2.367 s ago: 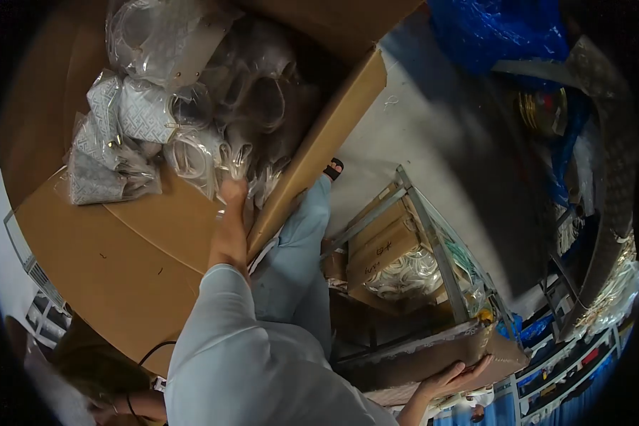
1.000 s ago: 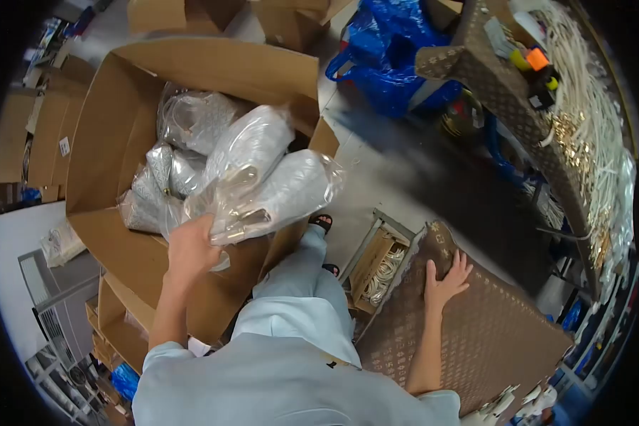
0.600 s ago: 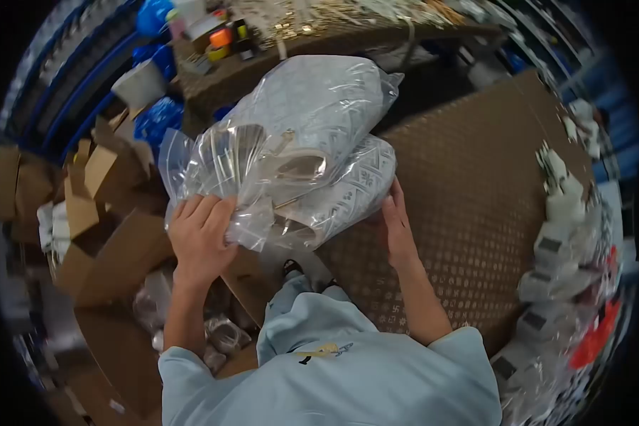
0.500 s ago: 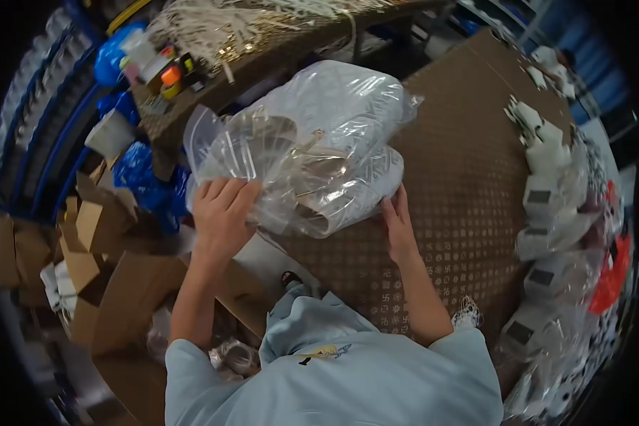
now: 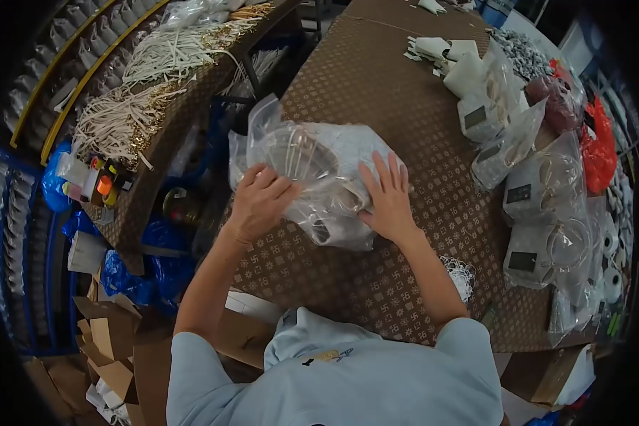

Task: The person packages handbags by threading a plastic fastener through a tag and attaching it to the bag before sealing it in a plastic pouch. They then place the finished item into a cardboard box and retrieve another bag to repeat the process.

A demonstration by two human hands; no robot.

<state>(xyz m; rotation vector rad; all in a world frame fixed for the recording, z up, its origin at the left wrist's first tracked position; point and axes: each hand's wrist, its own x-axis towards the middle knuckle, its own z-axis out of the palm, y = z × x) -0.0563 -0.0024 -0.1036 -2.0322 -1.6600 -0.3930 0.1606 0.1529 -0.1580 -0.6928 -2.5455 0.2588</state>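
Note:
A clear plastic bag (image 5: 291, 153) with a white quilted item (image 5: 348, 142) inside lies on the brown patterned table in the middle of the view. At the bag's left side, my left hand (image 5: 261, 202) has its fingers bent together on the loose plastic. My right hand (image 5: 387, 195) rests on the right side of the bag, palm down and fingers spread. Beige and gold-coloured parts show through the plastic between the hands.
Bagged white items (image 5: 539, 192) line the table's right side near a red bag (image 5: 598, 145). White straps (image 5: 113, 121) lie on the left bench. Open cardboard boxes (image 5: 110, 341) stand at lower left. White string (image 5: 459, 277) is near my right forearm.
The view has turned toward the right table. The bag, held up between both hands before, now lies on the table. My right hand has moved from its edge to its top.

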